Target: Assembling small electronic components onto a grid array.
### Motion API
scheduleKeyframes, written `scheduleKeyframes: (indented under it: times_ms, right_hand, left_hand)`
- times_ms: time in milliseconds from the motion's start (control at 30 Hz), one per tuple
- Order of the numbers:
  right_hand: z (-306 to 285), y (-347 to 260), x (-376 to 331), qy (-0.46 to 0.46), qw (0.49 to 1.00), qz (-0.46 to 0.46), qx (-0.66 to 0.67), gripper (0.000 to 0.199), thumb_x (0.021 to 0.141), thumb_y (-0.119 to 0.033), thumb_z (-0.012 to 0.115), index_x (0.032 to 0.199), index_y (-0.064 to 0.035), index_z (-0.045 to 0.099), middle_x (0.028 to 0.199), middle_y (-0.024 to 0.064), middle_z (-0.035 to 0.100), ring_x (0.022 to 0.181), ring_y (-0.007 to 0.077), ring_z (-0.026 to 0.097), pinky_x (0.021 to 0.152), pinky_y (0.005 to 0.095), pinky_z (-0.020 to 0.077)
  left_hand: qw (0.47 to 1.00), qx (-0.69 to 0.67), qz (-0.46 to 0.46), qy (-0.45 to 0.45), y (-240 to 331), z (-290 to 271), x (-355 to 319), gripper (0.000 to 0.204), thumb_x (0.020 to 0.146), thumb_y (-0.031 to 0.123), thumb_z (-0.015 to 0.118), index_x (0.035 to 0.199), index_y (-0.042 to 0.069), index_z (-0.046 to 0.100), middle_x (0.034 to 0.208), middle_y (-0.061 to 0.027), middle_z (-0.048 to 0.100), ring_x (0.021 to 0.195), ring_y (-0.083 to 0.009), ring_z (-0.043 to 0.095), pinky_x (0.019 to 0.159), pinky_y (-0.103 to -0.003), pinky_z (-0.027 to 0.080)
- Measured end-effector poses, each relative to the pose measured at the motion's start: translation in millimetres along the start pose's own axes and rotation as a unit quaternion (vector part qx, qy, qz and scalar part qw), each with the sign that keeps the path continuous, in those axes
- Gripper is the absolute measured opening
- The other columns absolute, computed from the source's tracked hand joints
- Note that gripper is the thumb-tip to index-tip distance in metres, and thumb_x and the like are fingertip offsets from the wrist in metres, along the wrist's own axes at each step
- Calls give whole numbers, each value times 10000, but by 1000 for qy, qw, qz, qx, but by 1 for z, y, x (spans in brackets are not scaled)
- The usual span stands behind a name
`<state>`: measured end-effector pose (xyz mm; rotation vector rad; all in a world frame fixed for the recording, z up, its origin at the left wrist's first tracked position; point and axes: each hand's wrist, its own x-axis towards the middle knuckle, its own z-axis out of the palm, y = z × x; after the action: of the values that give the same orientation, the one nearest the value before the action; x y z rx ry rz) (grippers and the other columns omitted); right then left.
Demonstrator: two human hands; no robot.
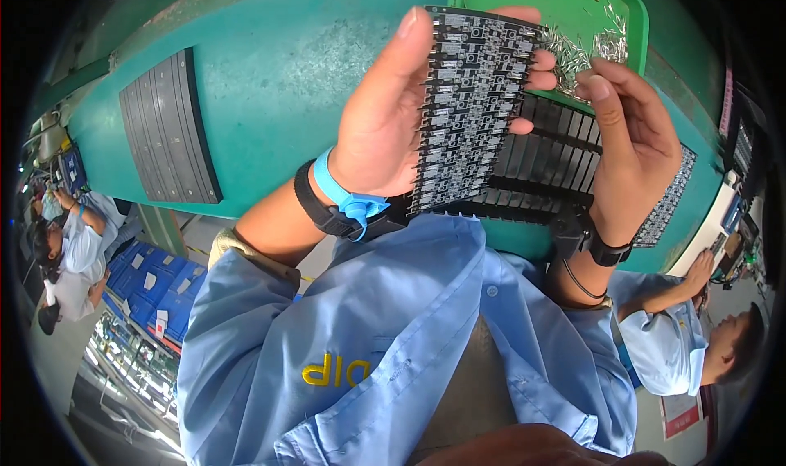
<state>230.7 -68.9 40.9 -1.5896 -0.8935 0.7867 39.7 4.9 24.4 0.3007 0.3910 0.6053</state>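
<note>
My left hand holds up a long black circuit board panel in front of me, thumb along its left edge and fingertips showing past its right edge. Rows of small white-marked circuits cover the panel, and tiny pins or leads stick out along its long sides. To the right of it, my right hand is closed, thumb and index finger pinched together. Whatever lies between those fingertips is too small to make out. Just beyond them, a green tray holds many loose silvery metal pieces.
A black slotted rack lies behind the panel, partly hidden. Another circuit panel rests at the right. A dark ribbed plate sits left on the green table. Co-workers are at both sides; blue bins stand lower left.
</note>
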Motion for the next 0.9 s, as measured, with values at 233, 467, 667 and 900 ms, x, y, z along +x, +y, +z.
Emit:
scheduleKeyframes:
  times_ms: [233,467,667,900]
  right_hand:
    - [10,7,-11,-61,991,-102,64,161,958,67,676,1116,86,692,1114,143,703,996,204,681,889,292,545]
    - [23,6,-21,-118,991,-68,-8,175,877,62,763,1040,0,778,1048,104,677,1105,240,683,989,335,516]
    - [26,8,-23,-95,992,-74,-31,171,878,52,768,1038,-7,781,1039,95,675,1101,239,685,977,331,515]
    - [21,12,-22,-123,983,-109,-82,137,952,44,699,1086,60,724,1135,112,639,903,146,650,778,253,564]
  left_hand:
    - [1000,-7,10,27,-2,4,-1,747,1097,593,304,1534,1,430,1341,-188,649,1248,-253,645,1044,-403,549]
    - [999,-40,15,10,-5,2,-2,711,1103,567,326,1504,-5,458,1318,-169,661,1202,-229,660,1062,-378,527]
    - [999,-36,13,7,-4,1,-2,698,1105,555,335,1497,-10,462,1309,-167,665,1195,-226,663,1060,-371,526]
    - [999,-27,13,9,-4,3,-2,693,1107,550,340,1497,-11,459,1307,-160,667,1185,-218,664,1055,-361,524]
